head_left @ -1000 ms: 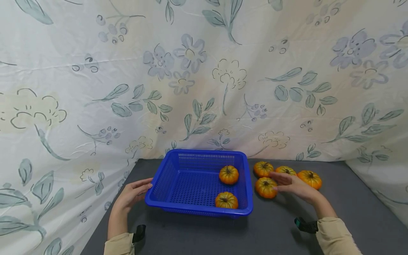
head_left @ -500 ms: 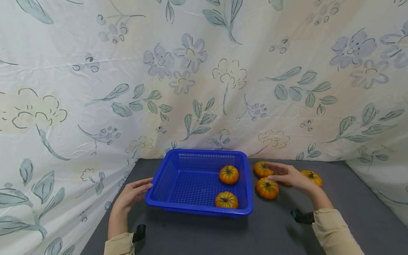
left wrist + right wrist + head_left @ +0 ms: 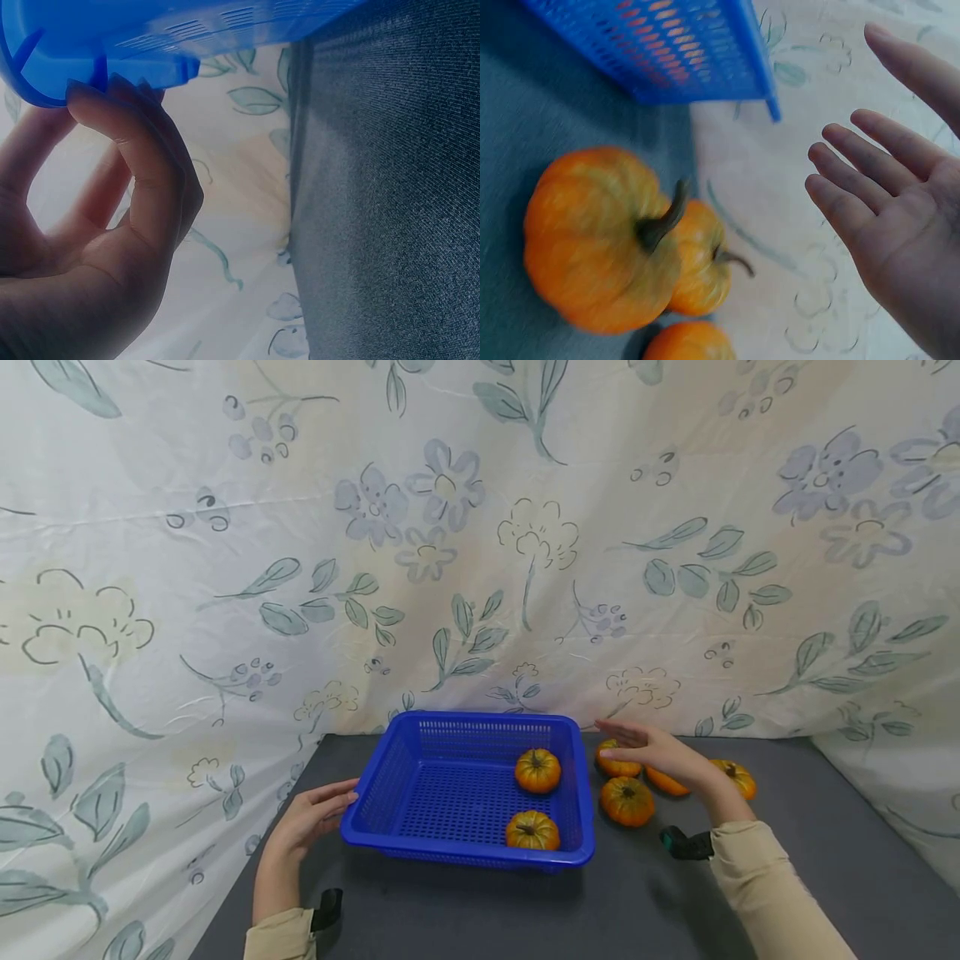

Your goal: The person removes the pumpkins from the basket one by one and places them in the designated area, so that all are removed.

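Observation:
My left hand (image 3: 306,820) holds the left rim of a blue plastic basket (image 3: 465,853); in the left wrist view its bent fingers (image 3: 154,172) meet the rim's underside. Two small orange pumpkins, one toward the back (image 3: 537,771) and one at the front (image 3: 532,831), sit in the basket's right half. My right hand (image 3: 667,756) hovers over several more pumpkins right of the basket, fingers extended and holding nothing. Beneath or beside it are a back pumpkin (image 3: 617,765), a front pumpkin (image 3: 627,802), a partly hidden middle pumpkin (image 3: 666,782) and a right-hand pumpkin (image 3: 737,778).
A dark grey tabletop (image 3: 480,914) lies under everything. Behind it and along the sides hangs a white floral cloth (image 3: 450,635). The basket's back edge stands near this cloth. In the right wrist view, the basket's perforated wall (image 3: 682,52) rises beside the pumpkins.
My right hand has moved left and up, from over the middle pumpkin toward the back one near the basket's right rim. The left hand and the basket stay put.

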